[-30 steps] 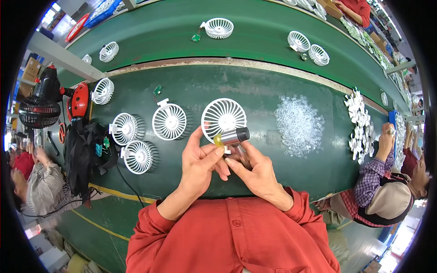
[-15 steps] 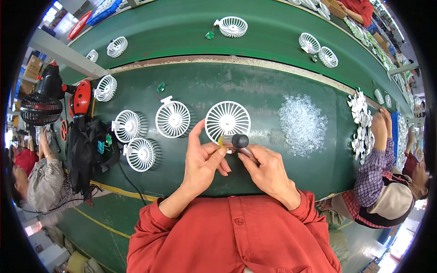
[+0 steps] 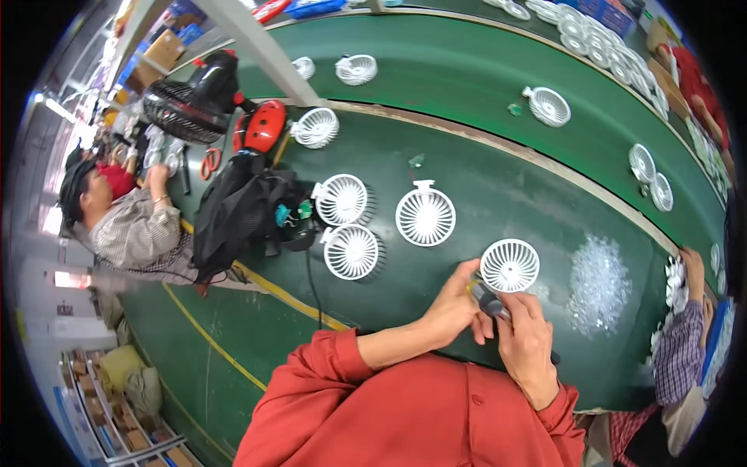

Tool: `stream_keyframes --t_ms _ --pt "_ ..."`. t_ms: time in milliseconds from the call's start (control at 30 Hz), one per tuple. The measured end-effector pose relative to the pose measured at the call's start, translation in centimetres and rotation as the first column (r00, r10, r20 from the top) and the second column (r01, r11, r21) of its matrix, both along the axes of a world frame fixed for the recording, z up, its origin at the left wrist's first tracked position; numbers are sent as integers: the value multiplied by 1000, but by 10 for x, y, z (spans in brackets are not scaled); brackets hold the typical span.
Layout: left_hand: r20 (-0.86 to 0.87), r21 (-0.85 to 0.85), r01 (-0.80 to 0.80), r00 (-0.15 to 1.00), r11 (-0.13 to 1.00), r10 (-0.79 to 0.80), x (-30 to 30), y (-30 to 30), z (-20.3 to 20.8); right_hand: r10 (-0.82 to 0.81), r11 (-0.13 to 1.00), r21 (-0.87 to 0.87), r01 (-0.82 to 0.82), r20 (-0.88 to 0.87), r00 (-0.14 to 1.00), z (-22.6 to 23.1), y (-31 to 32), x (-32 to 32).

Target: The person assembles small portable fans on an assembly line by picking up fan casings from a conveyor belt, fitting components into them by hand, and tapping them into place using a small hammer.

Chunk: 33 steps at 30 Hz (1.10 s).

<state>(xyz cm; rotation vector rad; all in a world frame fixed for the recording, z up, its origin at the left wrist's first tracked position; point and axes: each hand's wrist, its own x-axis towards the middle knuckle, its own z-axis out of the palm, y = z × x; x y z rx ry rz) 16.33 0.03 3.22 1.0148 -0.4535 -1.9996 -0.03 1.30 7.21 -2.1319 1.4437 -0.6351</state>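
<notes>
A round white fan guard (image 3: 510, 266) with a solid hub stands just beyond my fingertips. Below its rim, between my hands, is a dark grey cylindrical tool (image 3: 492, 302) with a yellowish part; its exact kind is unclear. My left hand (image 3: 451, 310) is closed at the yellowish end, its index finger reaching up beside the guard's rim. My right hand (image 3: 527, 342) closes round the darker end, its fingers close below the guard. To the left, a similar fan guard (image 3: 426, 218) lies with a small green circuit board (image 3: 418, 161) beside its white connector.
Two more fan guards (image 3: 351, 251) lie farther left, near a black bag (image 3: 237, 210) and a red-and-black fan (image 3: 263, 126). Small clear pieces (image 3: 599, 286) are heaped on the right. A conveyor belt (image 3: 451, 70) carries guards beyond the bench edge. Co-workers sit at both sides.
The view has swung left, shifting the bench rightward in the picture. My hands stay together at the tool below the guard. On the right, the co-worker's hand remains by the white parts.
</notes>
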Motion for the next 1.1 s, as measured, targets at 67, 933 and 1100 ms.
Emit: stream_keyframes --t_ms 67,933,1100 --pt "-9 -9 23 1000 1000 -23 0 0 1 26 999 -31 -26 0 1000 -2 -4 -2" --pt "742 -576 770 351 275 571 -3 7 -9 -406 910 205 362 257 877 -1 -1 -61" --pt "752 -566 781 359 263 552 -5 6 -7 -203 968 -136 213 84 976 -24 20 -54"
